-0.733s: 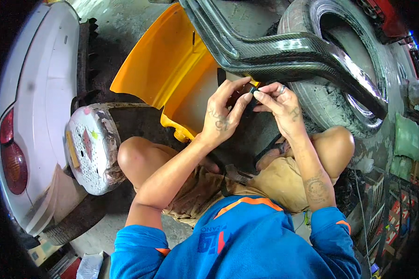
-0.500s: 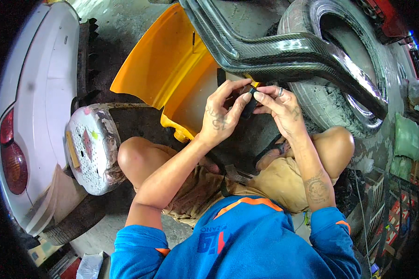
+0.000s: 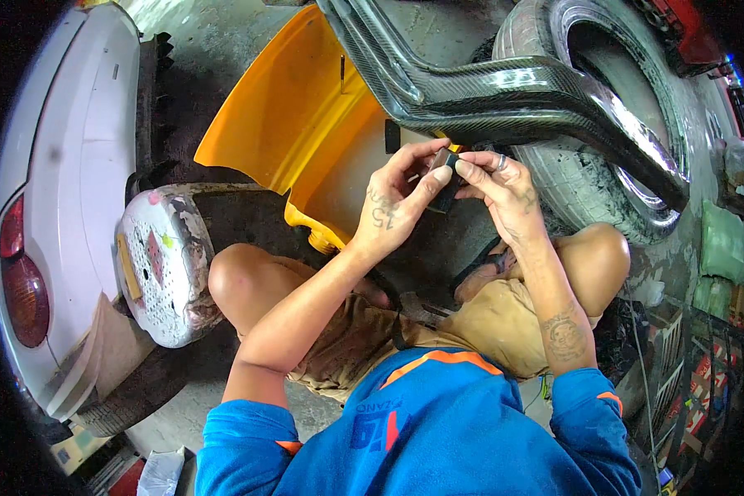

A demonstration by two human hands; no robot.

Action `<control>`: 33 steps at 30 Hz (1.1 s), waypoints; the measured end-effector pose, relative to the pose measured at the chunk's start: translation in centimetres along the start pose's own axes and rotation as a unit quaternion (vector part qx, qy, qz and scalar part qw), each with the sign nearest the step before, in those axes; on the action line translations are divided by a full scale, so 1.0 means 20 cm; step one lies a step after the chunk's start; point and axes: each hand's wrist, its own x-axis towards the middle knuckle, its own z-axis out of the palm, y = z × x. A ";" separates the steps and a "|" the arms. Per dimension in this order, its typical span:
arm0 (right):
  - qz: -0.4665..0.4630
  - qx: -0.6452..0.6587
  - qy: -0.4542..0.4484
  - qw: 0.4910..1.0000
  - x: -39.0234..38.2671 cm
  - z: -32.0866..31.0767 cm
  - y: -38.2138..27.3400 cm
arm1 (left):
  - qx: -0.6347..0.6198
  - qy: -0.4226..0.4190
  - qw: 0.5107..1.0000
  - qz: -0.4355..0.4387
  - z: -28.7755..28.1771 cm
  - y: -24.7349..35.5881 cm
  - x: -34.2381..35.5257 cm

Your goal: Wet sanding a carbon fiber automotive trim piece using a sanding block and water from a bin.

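Black piece (image 3: 445, 197), pinched by left fingers (image 3: 426, 189), right fingers (image 3: 476, 178)

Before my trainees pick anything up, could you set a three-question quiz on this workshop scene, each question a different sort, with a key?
1. Multiple choice: what do the left hand and right hand both hold?
A) a spray can
B) a small dark piece
C) a paintbrush

2. True or false: in this view, the tyre is to the right of the yellow panel.

3. Fill the blank: the ring is worn on a finger of the ____ hand.

Key: 1. B; 2. true; 3. right
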 end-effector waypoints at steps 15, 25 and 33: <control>0.048 -0.018 -0.062 0.997 0.00 0.00 0.03 | 0.048 0.009 0.999 0.016 -0.03 0.04 0.01; 0.036 0.009 -0.014 0.999 0.02 -0.02 -0.01 | 0.021 0.006 1.000 0.009 -0.01 0.00 0.00; 0.014 0.011 -0.004 1.000 0.01 -0.02 0.00 | 0.045 0.012 0.999 0.011 0.00 0.01 0.00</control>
